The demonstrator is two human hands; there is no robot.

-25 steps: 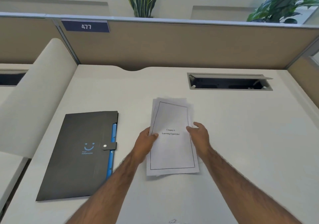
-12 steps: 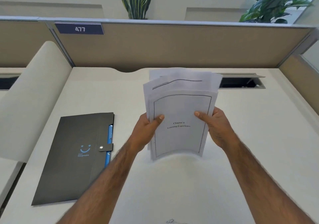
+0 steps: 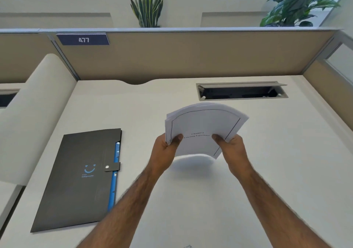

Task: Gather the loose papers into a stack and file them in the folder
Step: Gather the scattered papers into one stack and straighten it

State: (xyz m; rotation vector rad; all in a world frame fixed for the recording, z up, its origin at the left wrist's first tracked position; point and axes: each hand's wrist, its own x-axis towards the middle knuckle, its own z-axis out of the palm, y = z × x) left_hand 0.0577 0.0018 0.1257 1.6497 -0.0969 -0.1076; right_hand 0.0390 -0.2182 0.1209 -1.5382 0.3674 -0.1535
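At the left of the tabletop (image 3: 267, 171) lies the black expanding folder (image 3: 76, 181), flat and closed, with its snap tab (image 3: 112, 167) fastened over the blue dividers at its right edge. It has not moved in the last second.

To the right of the folder, the left hand (image 3: 165, 152) holds the left edge of the stack of papers (image 3: 202, 131), with the thumb on the front sheet and the other fingers hidden behind. The stack is in the air above the middle of the tabletop, well apart from the folder. Its top sheet shows a printed frame and a short title. One second ago the sheets lay flat and a little uneven on the tabletop under both hands. Half a second ago they were lifted upright, with the far edges stepped. Now the far edges sit closer together, the stack bows toward the camera, and its near edge hangs just above the surface.

The right hand (image 3: 232, 148) closes on the right edge in the same way.

This change suggests that the gathering is nearly done and the person is squaring the sheets. Filing has not begun: the folder must first be opened, so one hand will probably have to let go of the stack.

At the far right, a cable tray (image 3: 242, 91) stands open in the tabletop.
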